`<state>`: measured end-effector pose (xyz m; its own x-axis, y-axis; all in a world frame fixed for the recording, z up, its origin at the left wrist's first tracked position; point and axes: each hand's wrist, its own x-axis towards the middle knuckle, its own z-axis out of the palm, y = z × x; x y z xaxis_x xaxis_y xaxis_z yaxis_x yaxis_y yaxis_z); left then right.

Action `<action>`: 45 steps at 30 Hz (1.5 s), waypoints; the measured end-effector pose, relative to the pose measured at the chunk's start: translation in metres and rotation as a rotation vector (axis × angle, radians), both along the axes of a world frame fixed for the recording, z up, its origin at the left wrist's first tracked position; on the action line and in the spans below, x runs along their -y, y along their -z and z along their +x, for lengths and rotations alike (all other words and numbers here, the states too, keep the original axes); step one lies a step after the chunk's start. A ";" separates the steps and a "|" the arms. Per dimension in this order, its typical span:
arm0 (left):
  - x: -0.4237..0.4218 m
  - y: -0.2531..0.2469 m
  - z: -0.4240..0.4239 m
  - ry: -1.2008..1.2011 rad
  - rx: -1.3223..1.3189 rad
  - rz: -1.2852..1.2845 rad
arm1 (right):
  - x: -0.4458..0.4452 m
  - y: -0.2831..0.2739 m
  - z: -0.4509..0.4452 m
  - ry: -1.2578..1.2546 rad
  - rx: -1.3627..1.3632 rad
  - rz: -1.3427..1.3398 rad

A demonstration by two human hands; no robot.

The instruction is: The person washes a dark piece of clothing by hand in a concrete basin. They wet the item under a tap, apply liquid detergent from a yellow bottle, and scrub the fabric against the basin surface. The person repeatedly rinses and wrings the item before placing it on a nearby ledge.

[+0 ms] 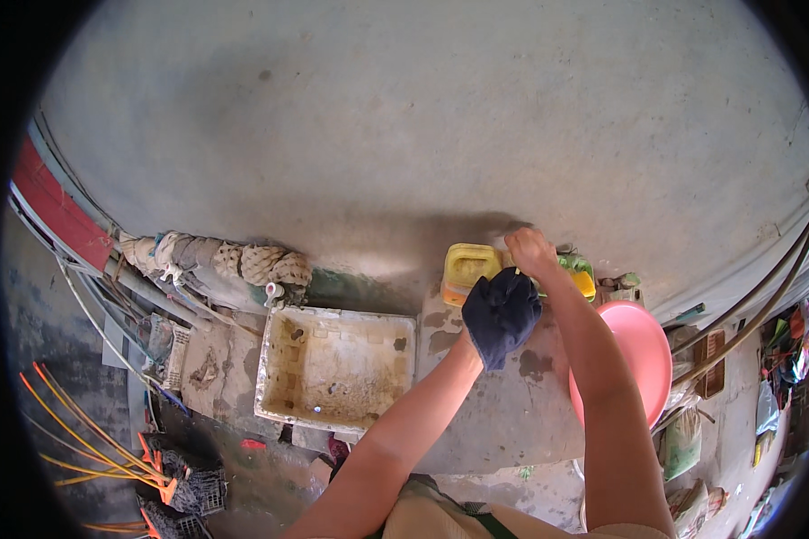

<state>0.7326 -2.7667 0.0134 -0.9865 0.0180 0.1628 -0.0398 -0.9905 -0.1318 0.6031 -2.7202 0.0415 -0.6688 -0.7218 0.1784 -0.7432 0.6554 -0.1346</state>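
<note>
A dark navy cloth (502, 316) is draped over my left hand (472, 345), hiding the fingers; only the wrist and edge of the hand show. Just above the cloth is my right hand (531, 252), its fingers curled in. A small yellowish bit shows below that hand, and what it belongs to is hidden. Behind the cloth, against the wall, stands a yellow plastic container (472, 266). Right of my right wrist, a yellow sponge-like block (583, 284) lies by a green item (575, 263).
A pink plastic basin (637, 357) stands partly behind my right forearm. To the left is a stained white sink (340, 367) with a white pipe end (274, 291) at its corner. Wrapped pipes (222, 259) run along the wall. Orange-handled tools (165, 482) lie lower left.
</note>
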 end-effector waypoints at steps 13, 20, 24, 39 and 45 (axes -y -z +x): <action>0.022 -0.045 0.066 0.225 0.556 -0.425 | -0.042 -0.014 0.089 0.294 0.361 -1.151; 0.031 -0.012 0.081 0.431 0.264 -0.233 | -0.052 0.017 0.160 0.709 1.740 -1.379; 0.007 -0.038 0.080 0.174 0.462 -0.630 | -0.053 0.014 0.141 0.236 1.379 -1.448; 0.005 0.001 0.017 -0.037 0.092 0.097 | 0.000 -0.014 -0.008 0.175 0.467 -0.336; -0.009 -0.024 0.017 -0.122 0.165 0.057 | -0.009 0.016 -0.022 0.027 0.195 -0.156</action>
